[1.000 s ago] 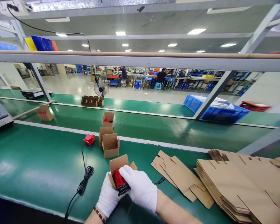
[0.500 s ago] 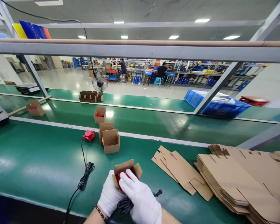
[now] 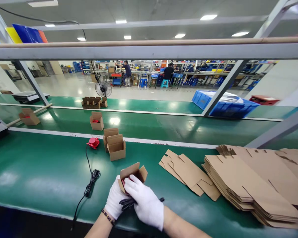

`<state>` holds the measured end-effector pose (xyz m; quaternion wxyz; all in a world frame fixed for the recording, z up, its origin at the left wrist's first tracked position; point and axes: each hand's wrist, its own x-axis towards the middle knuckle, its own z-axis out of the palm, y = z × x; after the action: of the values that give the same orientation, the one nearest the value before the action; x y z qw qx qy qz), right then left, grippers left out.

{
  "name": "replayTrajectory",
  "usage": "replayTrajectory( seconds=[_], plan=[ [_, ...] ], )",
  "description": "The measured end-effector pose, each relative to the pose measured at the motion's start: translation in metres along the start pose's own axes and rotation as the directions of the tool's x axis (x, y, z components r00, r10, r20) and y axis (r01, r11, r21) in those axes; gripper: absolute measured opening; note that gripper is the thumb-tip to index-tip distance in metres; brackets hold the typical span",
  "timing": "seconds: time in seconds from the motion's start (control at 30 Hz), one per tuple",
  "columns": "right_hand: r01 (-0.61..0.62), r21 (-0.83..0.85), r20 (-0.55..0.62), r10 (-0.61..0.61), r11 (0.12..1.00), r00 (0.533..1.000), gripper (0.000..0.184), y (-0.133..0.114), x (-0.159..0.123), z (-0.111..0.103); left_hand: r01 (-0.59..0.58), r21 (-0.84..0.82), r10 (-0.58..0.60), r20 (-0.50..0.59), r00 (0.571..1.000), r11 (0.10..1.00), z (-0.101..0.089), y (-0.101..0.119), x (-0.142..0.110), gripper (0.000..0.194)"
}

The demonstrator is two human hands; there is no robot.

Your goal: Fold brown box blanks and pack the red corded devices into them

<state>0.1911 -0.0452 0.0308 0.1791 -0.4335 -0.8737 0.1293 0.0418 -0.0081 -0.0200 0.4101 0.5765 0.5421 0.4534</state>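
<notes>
A small open cardboard box [image 3: 134,172] with a red device inside sits on the green table at the near edge. My left hand [image 3: 116,199], in a white glove, wraps round the box's left side. My right hand [image 3: 144,202], also gloved, presses its fingers down onto the red device in the box. A bundle of black cable [image 3: 126,203] hangs out between my two hands, and its plug [image 3: 161,199] lies just right of my right hand.
Another red device [image 3: 93,142] with a long black cable [image 3: 89,183] lies to the left. Two open boxes [image 3: 115,146] stand behind it. Flat carton blanks [image 3: 240,181] are stacked on the right. Boxes [image 3: 96,121] ride the belt beyond. A blue crate [image 3: 223,106] and seated people are farther off.
The red device has sunk deeper into the box under my right hand. Less cable hangs outside. The boxes on the belt have drifted left.
</notes>
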Motion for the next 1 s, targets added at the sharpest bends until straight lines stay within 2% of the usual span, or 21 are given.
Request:
replayTrajectory(
  seconds=[0.07,0.13,0.2,0.27,0.33,0.4,0.47,0.53,0.63,0.73,0.8,0.87,0.97,1.0],
  plan=[
    [0.001,-0.054,-0.249,-0.015,0.999,0.968,0.051,0.014,-0.023,0.009,0.013,0.015,-0.013,0.015,1.000,1.000,-0.004,0.007,-0.004,0.031],
    [-0.070,-0.062,-0.405,0.039,0.996,0.913,0.032,0.024,-0.041,0.017,0.052,0.065,-0.051,-0.023,0.998,0.997,-0.010,0.010,-0.017,0.046],
    [-0.131,-0.018,-0.456,0.109,0.991,0.883,0.018,0.027,-0.051,0.021,0.123,0.140,-0.108,-0.108,0.988,0.983,-0.016,0.010,-0.036,0.054],
    [-0.097,0.003,-0.468,0.088,0.995,0.879,0.015,0.022,-0.053,0.023,0.185,0.122,-0.172,-0.112,0.979,0.975,-0.018,0.010,-0.056,0.051],
    [0.046,0.005,-0.426,-0.039,0.999,0.904,0.020,0.013,-0.050,0.023,0.248,-0.010,-0.248,0.028,0.968,0.969,-0.015,0.014,-0.070,0.053],
    [0.174,0.041,-0.324,-0.152,0.984,0.934,0.028,0.003,-0.045,0.021,0.353,-0.121,-0.335,0.147,0.931,0.928,-0.009,0.022,-0.074,0.064],
    [0.209,0.085,-0.206,-0.188,0.974,0.960,0.034,-0.004,-0.041,0.016,0.434,-0.156,-0.411,0.157,0.898,0.887,-0.003,0.030,-0.072,0.069],
    [0.242,0.091,-0.118,-0.231,0.966,0.966,0.033,-0.005,-0.037,0.009,0.444,-0.154,-0.428,0.124,0.895,0.883,0.000,0.035,-0.068,0.067],
    [0.309,-0.013,-0.039,-0.309,0.951,0.950,0.017,-0.002,-0.029,-0.006,0.402,-0.074,-0.388,0.157,0.908,0.912,-0.002,0.035,-0.064,0.058],
    [0.328,-0.102,0.087,-0.320,0.939,0.944,0.035,-0.002,-0.017,-0.021,0.330,0.025,-0.326,0.243,0.914,0.944,-0.006,0.034,-0.062,0.045],
    [0.318,-0.046,0.155,-0.308,0.947,0.939,0.040,-0.004,-0.008,-0.028,0.342,0.078,-0.350,0.276,0.895,0.936,-0.009,0.037,-0.060,0.039],
    [0.278,0.058,0.138,-0.284,0.959,0.949,0.038,-0.006,-0.003,-0.029,0.378,0.040,-0.370,0.317,0.873,0.925,-0.010,0.044,-0.058,0.041],
    [0.212,0.209,0.095,-0.236,0.955,0.967,0.037,-0.007,-0.007,-0.024,0.358,-0.122,-0.277,0.427,0.861,0.926,-0.012,0.059,-0.054,0.046],
    [0.201,0.254,0.097,-0.232,0.946,0.968,0.037,-0.006,-0.011,-0.022,0.366,-0.116,-0.274,0.468,0.840,0.923,-0.014,0.063,-0.053,0.047]
  ],
)
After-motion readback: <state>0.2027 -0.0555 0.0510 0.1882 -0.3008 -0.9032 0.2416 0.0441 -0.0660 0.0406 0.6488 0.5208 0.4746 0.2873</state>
